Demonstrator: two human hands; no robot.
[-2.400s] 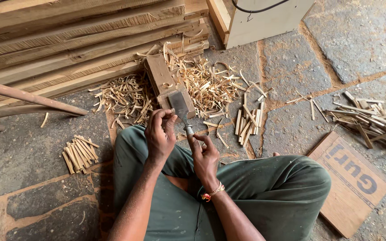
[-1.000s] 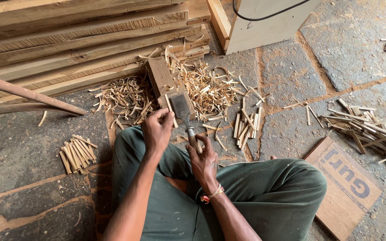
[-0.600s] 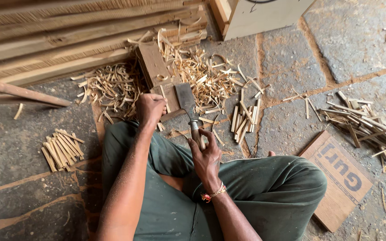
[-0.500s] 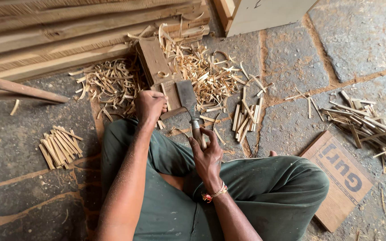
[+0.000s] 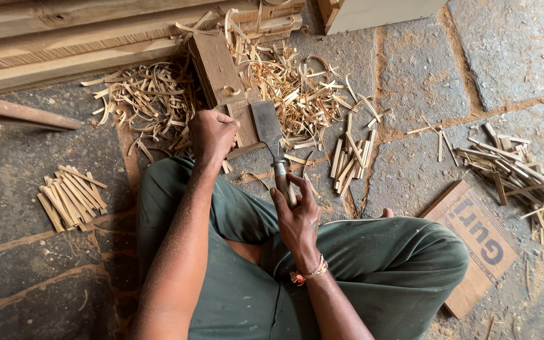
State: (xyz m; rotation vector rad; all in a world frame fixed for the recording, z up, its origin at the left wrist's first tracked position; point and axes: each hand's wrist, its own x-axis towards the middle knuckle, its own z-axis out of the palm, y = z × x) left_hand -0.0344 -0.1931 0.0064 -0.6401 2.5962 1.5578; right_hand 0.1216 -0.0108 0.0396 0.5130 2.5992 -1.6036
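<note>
Head view shows a wide chisel [image 5: 269, 132] lying on a wooden block [image 5: 221, 75], its handle grasped by the right hand [image 5: 297, 214], while the left hand [image 5: 212, 135] is clenched on the block's edge, with curly shavings [image 5: 291, 82] all around.

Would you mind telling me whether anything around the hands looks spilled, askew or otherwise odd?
Curled wood shavings lie strewn over the stone floor around the wooden block. The cut sticks lie in loose heaps. The right hand grips the chisel; the left hand rests by the block.
</note>
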